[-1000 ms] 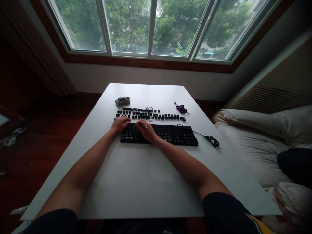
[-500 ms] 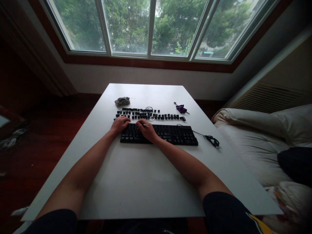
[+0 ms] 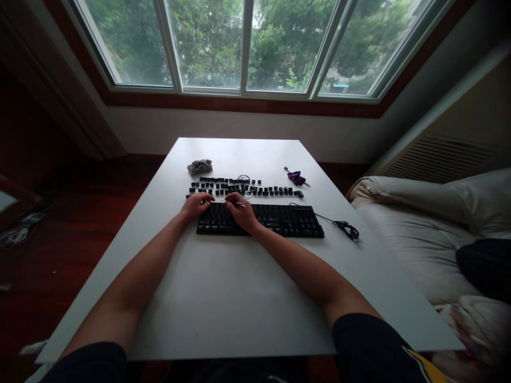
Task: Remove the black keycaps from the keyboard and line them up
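A black keyboard (image 3: 275,219) lies on the white table (image 3: 223,298), with my two hands at its left part. My left hand (image 3: 195,204) is at its back left corner, fingers curled over the edge. Above the left-hand keys, my right hand (image 3: 241,213) is closed around a thin, shiny metal tool (image 3: 240,204); its exact kind is too small to make out. Just behind the keyboard, loose black keycaps (image 3: 275,191) lie in uneven rows. My hands partly hide the nearest keycaps and the keys beneath them.
A crumpled grey cloth (image 3: 200,166) lies at the back left of the table. At the back right is a brush with purple cloth (image 3: 296,178). The keyboard's coiled cable (image 3: 347,230) rests to the right. A pale sofa (image 3: 411,234) stands beside the table, and a window is ahead.
My right hand has shifted very slightly, its fingertips a little higher and to the right. My left fingers have drawn in slightly at the keyboard's corner. The keyboard and keycaps look unmoved.
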### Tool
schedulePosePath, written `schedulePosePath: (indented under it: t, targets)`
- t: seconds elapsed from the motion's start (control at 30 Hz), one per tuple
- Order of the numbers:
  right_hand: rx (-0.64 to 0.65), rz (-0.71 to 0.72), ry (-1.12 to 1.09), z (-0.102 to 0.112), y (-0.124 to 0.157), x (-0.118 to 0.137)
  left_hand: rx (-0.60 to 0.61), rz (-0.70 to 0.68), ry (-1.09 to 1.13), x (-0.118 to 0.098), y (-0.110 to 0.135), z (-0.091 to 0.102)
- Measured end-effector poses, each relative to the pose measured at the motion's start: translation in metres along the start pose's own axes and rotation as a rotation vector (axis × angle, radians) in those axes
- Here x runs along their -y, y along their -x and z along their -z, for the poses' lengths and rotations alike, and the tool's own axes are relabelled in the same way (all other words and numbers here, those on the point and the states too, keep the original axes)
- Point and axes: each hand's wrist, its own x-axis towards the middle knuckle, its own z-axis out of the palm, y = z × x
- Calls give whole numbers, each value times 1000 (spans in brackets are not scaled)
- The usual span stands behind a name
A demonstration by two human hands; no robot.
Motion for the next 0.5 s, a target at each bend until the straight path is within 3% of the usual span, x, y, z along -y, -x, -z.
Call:
schedulePosePath:
  t: [0.3, 0.5]
  targets:
    - [-64, -88, -198, 0, -7, -5, 74, -32, 76, -1, 0, 7]
    - [-46, -103, -299, 12, -17, 5, 26, -29, 45, 5, -2, 4]
